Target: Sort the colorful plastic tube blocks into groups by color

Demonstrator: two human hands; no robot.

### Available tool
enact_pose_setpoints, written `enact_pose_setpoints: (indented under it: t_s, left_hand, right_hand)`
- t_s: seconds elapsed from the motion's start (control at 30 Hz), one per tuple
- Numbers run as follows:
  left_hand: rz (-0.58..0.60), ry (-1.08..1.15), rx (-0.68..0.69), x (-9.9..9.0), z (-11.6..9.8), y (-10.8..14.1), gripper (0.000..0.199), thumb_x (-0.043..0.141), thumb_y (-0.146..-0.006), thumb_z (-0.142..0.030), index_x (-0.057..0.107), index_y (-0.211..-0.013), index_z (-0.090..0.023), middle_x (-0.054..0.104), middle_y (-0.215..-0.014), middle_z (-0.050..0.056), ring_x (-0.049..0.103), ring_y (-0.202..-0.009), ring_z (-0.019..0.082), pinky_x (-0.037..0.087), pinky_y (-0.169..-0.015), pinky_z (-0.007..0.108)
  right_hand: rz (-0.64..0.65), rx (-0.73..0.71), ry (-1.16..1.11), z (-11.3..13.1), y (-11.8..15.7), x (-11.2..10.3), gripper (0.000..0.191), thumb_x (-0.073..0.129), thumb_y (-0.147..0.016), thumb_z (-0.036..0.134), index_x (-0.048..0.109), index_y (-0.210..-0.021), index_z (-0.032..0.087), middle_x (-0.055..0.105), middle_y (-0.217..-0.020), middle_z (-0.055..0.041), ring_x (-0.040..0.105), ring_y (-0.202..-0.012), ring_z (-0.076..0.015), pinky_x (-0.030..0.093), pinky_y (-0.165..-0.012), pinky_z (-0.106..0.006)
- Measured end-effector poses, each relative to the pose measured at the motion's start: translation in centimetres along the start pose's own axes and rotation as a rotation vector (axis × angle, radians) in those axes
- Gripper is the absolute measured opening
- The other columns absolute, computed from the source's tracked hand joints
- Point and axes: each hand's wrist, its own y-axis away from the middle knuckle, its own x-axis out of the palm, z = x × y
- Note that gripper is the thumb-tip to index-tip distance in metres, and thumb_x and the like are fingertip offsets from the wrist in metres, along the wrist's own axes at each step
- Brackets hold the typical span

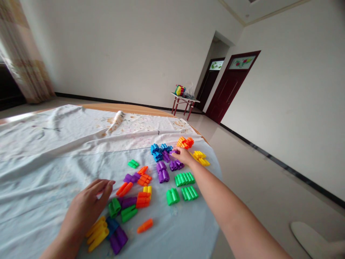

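Observation:
My right hand (183, 155) reaches across to the far right part of the table. Its fingertips pinch a small purple tube-shaped plastic block (175, 152). Close around it lie more purple blocks (162, 172), blue blocks (157, 153), orange blocks (184, 142) and yellow blocks (199, 157), grouped by colour. My left hand (90, 199) hovers at the left of a mixed pile, its fingers curled and thumb near the fingertips. A bit of orange-red shows in its grip, too hidden to name. Beside it are green blocks (114, 207), yellow blocks (98, 233) and orange blocks (124, 189).
Green blocks (184, 178) sit in rows below my right hand. A lone orange block (145, 226) lies near the front. A rumpled pale cloth (67, 144) covers the round table. Behind stand a small side table (185, 98) with bags and a dark red door (229, 86).

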Motion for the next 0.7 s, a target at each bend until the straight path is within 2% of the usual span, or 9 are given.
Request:
enact_pose_setpoints:
  t_s: [0.2, 0.37, 0.57, 0.7]
  left_hand:
    - [-0.002, -0.005, 0.003, -0.1, -0.2, 0.0, 0.038, 0.041, -0.082, -0.05, 0.066, -0.088, -0.022, 0.068, -0.094, 0.004, 0.062, -0.075, 0.014, 0.045, -0.068, 0.021]
    - [0.016, -0.003, 0.002, -0.1, -0.3, -0.1, 0.039, 0.039, -0.083, -0.05, 0.065, -0.087, -0.021, 0.068, -0.092, 0.004, 0.062, -0.074, 0.014, 0.044, -0.069, 0.022]
    - [0.014, -0.013, 0.002, -0.1, -0.2, -0.2, 0.039, 0.04, -0.082, -0.049, 0.066, -0.088, -0.022, 0.068, -0.094, 0.005, 0.063, -0.077, 0.015, 0.044, -0.071, 0.022]
    - [0.006, -0.013, 0.004, -0.3, -0.6, -0.2, 0.039, 0.04, -0.082, -0.05, 0.066, -0.087, -0.022, 0.069, -0.093, 0.004, 0.062, -0.073, 0.014, 0.044, -0.068, 0.021]
  right_hand:
    - [-0.009, -0.046, -0.005, 0.3, 1.3, -1.0, 0.032, 0.062, -0.077, 0.035, 0.063, -0.102, 0.015, 0.068, -0.096, -0.0046, 0.062, -0.087, -0.0174, 0.049, -0.08, -0.03]
    - [-0.102, -0.053, -0.012, 1.1, 2.3, -1.8, 0.03, 0.063, -0.076, 0.027, 0.063, -0.103, 0.017, 0.068, -0.101, -0.0047, 0.063, -0.091, -0.017, 0.048, -0.084, -0.03]
    - [-0.152, 0.058, 0.122, 1.3, 4.4, -3.1, 0.021, 0.063, -0.074, 0.023, 0.064, -0.094, 0.018, 0.069, -0.09, -0.0034, 0.063, -0.084, -0.0172, 0.049, -0.079, -0.03]
    - [-0.154, 0.082, 0.139, 1.1, 5.5, -3.0, 0.019, 0.063, -0.073, 0.022, 0.065, -0.092, 0.018, 0.069, -0.088, -0.0033, 0.063, -0.083, -0.0166, 0.049, -0.078, -0.029]
